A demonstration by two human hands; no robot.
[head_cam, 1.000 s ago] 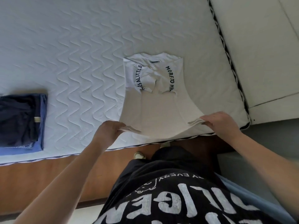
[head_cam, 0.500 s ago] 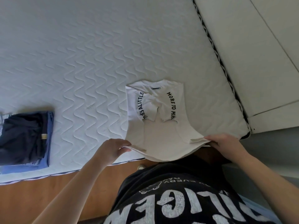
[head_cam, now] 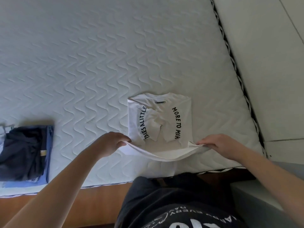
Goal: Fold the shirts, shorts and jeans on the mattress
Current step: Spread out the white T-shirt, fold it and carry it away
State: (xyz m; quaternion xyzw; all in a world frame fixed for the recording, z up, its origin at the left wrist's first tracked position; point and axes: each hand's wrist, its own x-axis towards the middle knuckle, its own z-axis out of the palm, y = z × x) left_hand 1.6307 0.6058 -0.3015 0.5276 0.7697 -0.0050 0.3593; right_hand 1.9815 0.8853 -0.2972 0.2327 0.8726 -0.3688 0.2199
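- The white shirt [head_cam: 162, 124] lies on the mattress [head_cam: 82, 63] near its front right corner, sides folded in, with black lettering curving down both folded panels and the collar at the far end.
- Its bottom hem is lifted off the mattress and sags in a curve between the two hands.
- The left hand [head_cam: 110, 142] pinches the hem's left corner, fingers curled over the cloth.
- The right hand [head_cam: 217, 143] pinches the hem's right corner in the same way.
- Well apart to the left, near the mattress's front edge, a folded dark garment [head_cam: 23, 150] rests on top of a folded blue garment [head_cam: 47, 155].
- A wooden floor [head_cam: 82, 206] shows below the mattress's edge.
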